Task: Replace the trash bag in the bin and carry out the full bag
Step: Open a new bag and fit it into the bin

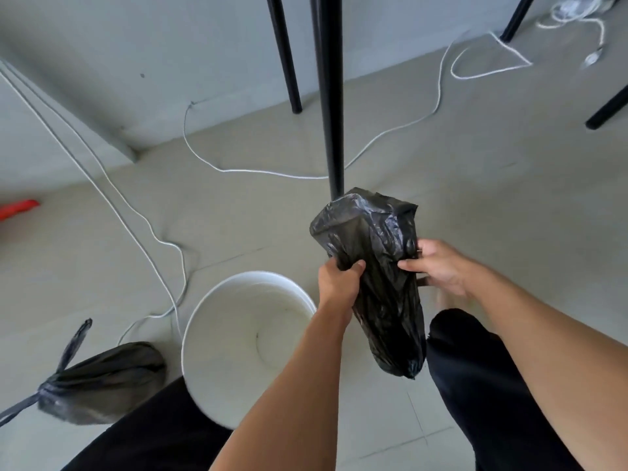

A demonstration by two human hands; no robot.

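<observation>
Two bare arms reach out from the bottom of the view, over dark trousers. The left hand (339, 277) pinches one side of the new black bag (377, 270), and the right hand (438, 266) pinches the other side — both are closed on the thin plastic. The bag hangs crumpled in the air, just right of the white bin (204, 334), which has no bag in it. The full bag (102, 382) lies tied on the floor to the left of the bin. White cables (238, 169) and black table legs (331, 96) lie farther off. A good next move, I think — find the bag's mouth, pull it wide, then lower it into the bin. No words or labels show anywhere.
</observation>
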